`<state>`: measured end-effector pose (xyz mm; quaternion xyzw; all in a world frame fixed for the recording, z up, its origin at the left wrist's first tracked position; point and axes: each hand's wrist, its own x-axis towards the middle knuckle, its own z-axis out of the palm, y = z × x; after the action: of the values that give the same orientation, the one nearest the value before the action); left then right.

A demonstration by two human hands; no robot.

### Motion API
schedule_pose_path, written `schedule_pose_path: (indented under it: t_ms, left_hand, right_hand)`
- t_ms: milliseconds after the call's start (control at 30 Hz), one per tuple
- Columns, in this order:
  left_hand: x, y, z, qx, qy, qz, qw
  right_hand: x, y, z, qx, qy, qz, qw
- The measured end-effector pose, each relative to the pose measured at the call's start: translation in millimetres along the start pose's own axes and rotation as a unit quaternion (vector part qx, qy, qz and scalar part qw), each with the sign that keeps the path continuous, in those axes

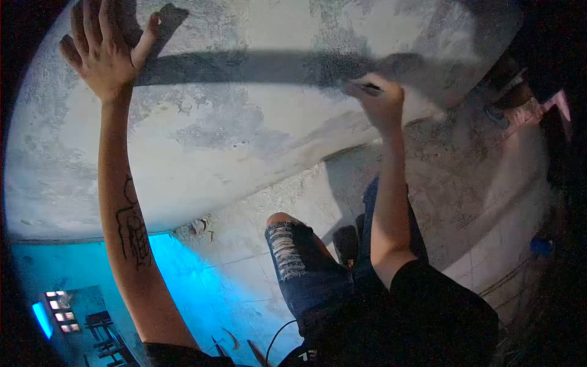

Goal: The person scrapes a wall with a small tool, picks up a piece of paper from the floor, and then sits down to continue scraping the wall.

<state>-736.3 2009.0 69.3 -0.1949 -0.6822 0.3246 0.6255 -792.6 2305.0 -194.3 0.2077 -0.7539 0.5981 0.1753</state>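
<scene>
A large pale wall (202,165) with grey, patchy stains fills the upper part of the head view. My left hand (107,52) lies against it at the upper left, fingers spread, holding nothing. To the right, my right hand (380,101) is closed near the wall's surface, fingers pinched round something small and dark that I cannot make out. A dark shadow band runs along the wall between my two hands. My ripped jeans (306,257) show below, with one knee bent and bare skin at the knee.
The tiled floor (244,263) has rubble along the wall's foot. Blue light falls at the lower left, near a dark rack (105,336) and small windows (63,312). A thin black cable (278,333) curves by my leg. A blue object (542,246) lies far right.
</scene>
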Motion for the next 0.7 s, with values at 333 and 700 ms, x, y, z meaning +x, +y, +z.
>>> schedule_pose_path:
  t_ms: [333, 700]
  left_hand:
    - [-2.6, -0.5, -0.7, 0.031, -0.032, -0.018, 0.999]
    - [-0.6, 1.3, -3.0, 0.037, -0.042, -0.009, 0.998]
  right_hand:
    - [-3.4, -10.4, -1.3, -0.044, 0.010, -0.050, 0.998]
    - [-7.7, -12.6, 58.9, -0.147, -0.039, -0.061, 0.986]
